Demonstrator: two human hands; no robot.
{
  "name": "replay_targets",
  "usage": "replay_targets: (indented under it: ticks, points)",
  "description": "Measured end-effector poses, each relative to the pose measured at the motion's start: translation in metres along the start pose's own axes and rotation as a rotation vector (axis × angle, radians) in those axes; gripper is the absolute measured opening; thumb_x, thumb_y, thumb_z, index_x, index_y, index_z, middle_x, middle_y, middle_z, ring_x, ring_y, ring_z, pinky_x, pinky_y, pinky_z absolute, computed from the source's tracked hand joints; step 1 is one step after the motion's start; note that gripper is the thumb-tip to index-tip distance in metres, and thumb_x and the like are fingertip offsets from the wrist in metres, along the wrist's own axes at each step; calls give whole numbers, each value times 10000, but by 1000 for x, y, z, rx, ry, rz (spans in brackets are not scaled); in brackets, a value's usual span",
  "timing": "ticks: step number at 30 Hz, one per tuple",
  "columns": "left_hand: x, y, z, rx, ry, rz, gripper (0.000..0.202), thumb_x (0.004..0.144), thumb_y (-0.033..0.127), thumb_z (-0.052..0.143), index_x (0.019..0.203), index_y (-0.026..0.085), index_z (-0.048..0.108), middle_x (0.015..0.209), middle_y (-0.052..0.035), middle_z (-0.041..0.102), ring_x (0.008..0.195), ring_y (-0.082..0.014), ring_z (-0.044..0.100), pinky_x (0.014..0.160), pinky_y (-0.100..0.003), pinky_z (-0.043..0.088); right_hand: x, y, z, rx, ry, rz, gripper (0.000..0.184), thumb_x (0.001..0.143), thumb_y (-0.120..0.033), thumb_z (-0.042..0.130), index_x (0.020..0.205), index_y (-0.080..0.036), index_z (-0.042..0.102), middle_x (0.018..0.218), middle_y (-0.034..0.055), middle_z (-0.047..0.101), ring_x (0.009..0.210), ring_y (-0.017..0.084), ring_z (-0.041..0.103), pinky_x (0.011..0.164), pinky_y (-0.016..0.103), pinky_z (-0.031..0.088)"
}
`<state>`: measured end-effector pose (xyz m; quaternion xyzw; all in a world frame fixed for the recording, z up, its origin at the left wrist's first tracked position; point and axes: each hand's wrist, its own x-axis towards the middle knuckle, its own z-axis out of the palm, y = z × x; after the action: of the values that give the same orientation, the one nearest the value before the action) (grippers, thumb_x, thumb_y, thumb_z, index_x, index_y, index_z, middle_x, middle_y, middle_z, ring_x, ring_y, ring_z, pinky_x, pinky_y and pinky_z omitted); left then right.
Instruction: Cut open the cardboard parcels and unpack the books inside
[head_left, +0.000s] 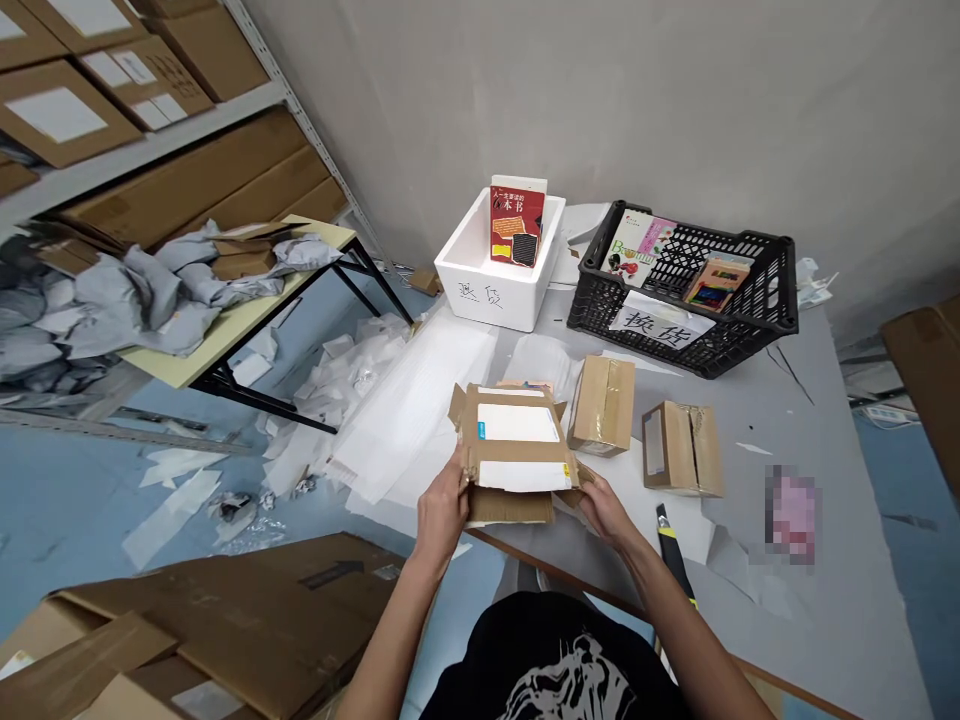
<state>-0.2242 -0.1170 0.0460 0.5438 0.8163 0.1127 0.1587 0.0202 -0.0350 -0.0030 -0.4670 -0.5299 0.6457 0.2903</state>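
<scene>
Grasping a torn cardboard mailer (514,450), the person's left hand (445,508) and right hand (604,512) clenched its edges above the grey worktop (825,640).

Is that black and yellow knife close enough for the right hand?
Probably yes: the right hand is near the utility knife, and nothing stands between them, though that hand is holding the opened cardboard package now.

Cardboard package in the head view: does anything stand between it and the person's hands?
Nothing visible does. The left hand and the right hand are both directly on the edges of the cardboard package, with nothing between them and it.
</scene>
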Motion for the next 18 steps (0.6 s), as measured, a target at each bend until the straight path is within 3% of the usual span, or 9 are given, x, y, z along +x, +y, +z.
replay_targets:
  ticks: [3, 7, 11, 13, 15, 16, 18]
  points:
    - [-7, -20, 32, -24, -151, 141, 613, 835, 99, 344, 1430, 243, 356, 1430, -18, 455, 1332, -174, 404, 1023, -326, 435, 2, 10, 4, 219, 44, 72, 504, 866, -410, 381, 1305, -211, 528, 1218, 100, 641, 1070, 248, 606, 862, 423, 493]
    - [-23, -34, 78, -18, -331, 281, 600, 819, 68, 342, 1387, 242, 423, 1447, -40, 426, 1357, -170, 361, 1095, -371, 351, 1, 28, 7, 418, -14, 163, 486, 851, -380, 374, 1238, -167, 576, 1102, 118, 692, 956, 268, 647, 802, 452, 504]
    - [-34, -41, 114, 7, -404, 284, 537, 839, 147, 435, 1360, 276, 446, 1479, -67, 374, 1397, -206, 275, 1137, -474, 219, -8, 48, -6, 269, -20, 282, 528, 857, -443, 305, 1131, -138, 638, 951, 111, 723, 875, 265, 669, 758, 426, 515]
    - [-36, -45, 126, -73, -446, 290, 530, 830, 259, 520, 1354, 276, 445, 1501, -68, 336, 1418, -230, 224, 1145, -521, 130, -10, 58, -11, 110, 23, 302, 550, 834, -548, 372, 1091, -145, 645, 964, 108, 720, 894, 271, 666, 765, 423, 517]
    - [-36, -49, 133, -242, -446, 222, 529, 825, 372, 539, 1334, 253, 464, 1497, -80, 350, 1413, -238, 244, 1149, -511, 120, -10, 64, -11, -11, 72, 283, 578, 744, -621, 516, 1071, -158, 633, 1004, 108, 710, 923, 284, 656, 786, 431, 514]
    - [-34, -52, 135, -349, -404, 124, 523, 827, 414, 525, 1314, 228, 482, 1481, -97, 380, 1401, -240, 277, 1149, -491, 148, -9, 64, -9, -43, 88, 267, 601, 701, -631, 570, 1075, -163, 619, 1020, 108, 705, 933, 290, 651, 793, 434, 513]
    - [-30, -58, 136, -615, -228, -199, 539, 810, 471, 532, 1262, 177, 513, 1432, -135, 441, 1365, -246, 344, 1134, -450, 228, -7, 59, -1, -52, 92, 223, 620, 685, -631, 599, 1099, -170, 588, 1044, 109, 694, 953, 290, 644, 805, 429, 512]
